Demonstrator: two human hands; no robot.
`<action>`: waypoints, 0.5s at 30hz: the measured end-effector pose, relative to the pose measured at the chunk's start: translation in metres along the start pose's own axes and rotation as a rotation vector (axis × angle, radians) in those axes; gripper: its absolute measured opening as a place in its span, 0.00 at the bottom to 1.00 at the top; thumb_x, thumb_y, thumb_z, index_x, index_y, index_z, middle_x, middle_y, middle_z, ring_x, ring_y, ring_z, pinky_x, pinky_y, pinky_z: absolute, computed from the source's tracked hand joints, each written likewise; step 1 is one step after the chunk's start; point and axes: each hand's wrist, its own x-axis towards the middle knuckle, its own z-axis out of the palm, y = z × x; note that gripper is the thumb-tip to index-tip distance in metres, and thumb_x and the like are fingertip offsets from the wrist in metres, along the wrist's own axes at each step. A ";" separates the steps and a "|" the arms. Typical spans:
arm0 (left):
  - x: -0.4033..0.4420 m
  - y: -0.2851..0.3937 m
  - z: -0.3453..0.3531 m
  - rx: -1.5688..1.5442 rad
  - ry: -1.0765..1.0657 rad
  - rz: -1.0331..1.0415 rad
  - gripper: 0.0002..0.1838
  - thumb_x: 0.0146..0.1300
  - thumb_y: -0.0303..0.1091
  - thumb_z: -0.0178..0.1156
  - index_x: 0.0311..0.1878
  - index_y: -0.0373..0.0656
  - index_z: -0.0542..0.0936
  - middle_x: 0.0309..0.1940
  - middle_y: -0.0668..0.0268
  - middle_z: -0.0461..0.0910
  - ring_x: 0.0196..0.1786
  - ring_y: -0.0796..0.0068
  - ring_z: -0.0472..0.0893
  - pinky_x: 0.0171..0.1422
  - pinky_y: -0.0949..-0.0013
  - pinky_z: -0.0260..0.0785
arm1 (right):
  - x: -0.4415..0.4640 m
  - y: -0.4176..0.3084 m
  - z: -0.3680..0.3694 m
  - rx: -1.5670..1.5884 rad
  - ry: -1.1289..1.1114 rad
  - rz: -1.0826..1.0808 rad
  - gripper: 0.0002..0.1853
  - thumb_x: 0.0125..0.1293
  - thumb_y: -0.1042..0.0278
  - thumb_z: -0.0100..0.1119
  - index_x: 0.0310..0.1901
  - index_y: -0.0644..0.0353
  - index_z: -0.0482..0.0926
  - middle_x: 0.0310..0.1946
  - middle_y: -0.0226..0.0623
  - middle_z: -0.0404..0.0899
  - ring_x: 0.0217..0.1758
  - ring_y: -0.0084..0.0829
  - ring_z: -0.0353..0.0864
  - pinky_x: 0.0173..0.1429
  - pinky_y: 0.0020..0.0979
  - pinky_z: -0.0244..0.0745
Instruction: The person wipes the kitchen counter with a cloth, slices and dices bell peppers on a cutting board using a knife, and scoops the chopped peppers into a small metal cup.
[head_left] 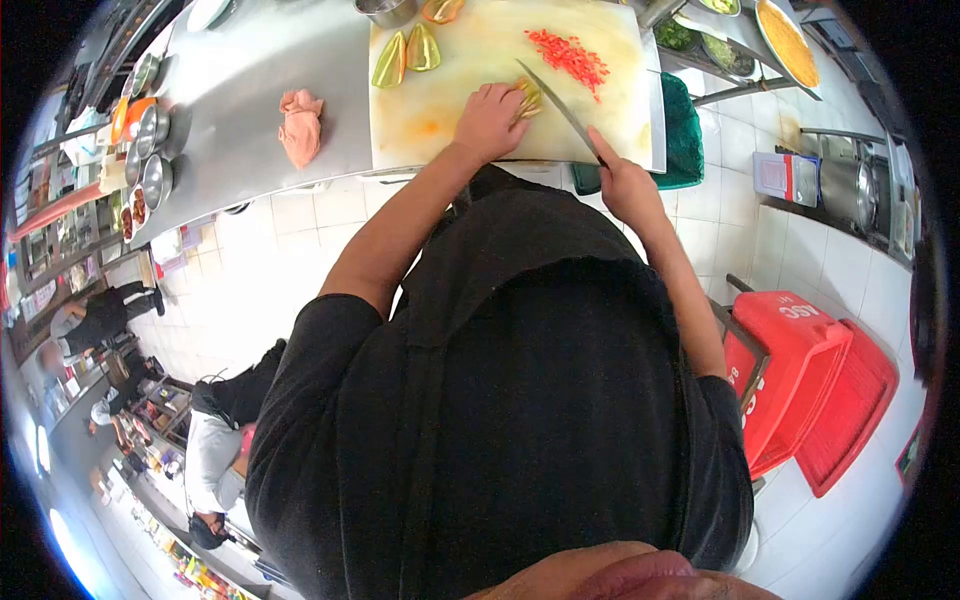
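Note:
My left hand point(492, 120) is closed over a bunch of green pepper strips point(530, 97), pressing it onto the white cutting board point(420, 145). In my right hand point(630, 190) is the handle of a kitchen knife point(563, 108). Its blade slants up and left across the board, its tip just above the strips. Past the blade lies a pile of finely diced red pepper point(568, 60). Two green pepper pieces, one point(390, 62) beside the other point(423, 48), lie at the board's upper left, with an orange-red pepper piece point(442, 10) above them.
A crumpled pink cloth point(300, 128) lies on the steel counter point(225, 120) left of the board. Metal bowls point(156, 180) line the far left. A green bin point(684, 130) stands below the board's right edge, red crates point(790, 370) behind on the right. Other people point(215, 450) are at lower left.

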 end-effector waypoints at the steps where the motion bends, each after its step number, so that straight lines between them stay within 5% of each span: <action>1: -0.001 0.001 -0.001 -0.007 0.011 -0.003 0.25 0.62 0.44 0.68 0.58 0.42 0.79 0.56 0.51 0.79 0.61 0.48 0.76 0.68 0.49 0.70 | 0.000 0.001 0.001 0.035 0.008 0.000 0.39 0.73 0.70 0.52 0.82 0.29 0.55 0.36 0.58 0.85 0.43 0.56 0.87 0.50 0.56 0.81; 15: 0.022 0.004 0.021 0.092 0.131 -0.056 0.10 0.64 0.37 0.63 0.47 0.47 0.82 0.44 0.60 0.80 0.51 0.53 0.80 0.57 0.50 0.73 | 0.012 -0.012 -0.033 -0.266 -0.111 -0.075 0.46 0.69 0.76 0.51 0.83 0.25 0.51 0.37 0.54 0.83 0.40 0.54 0.88 0.46 0.53 0.84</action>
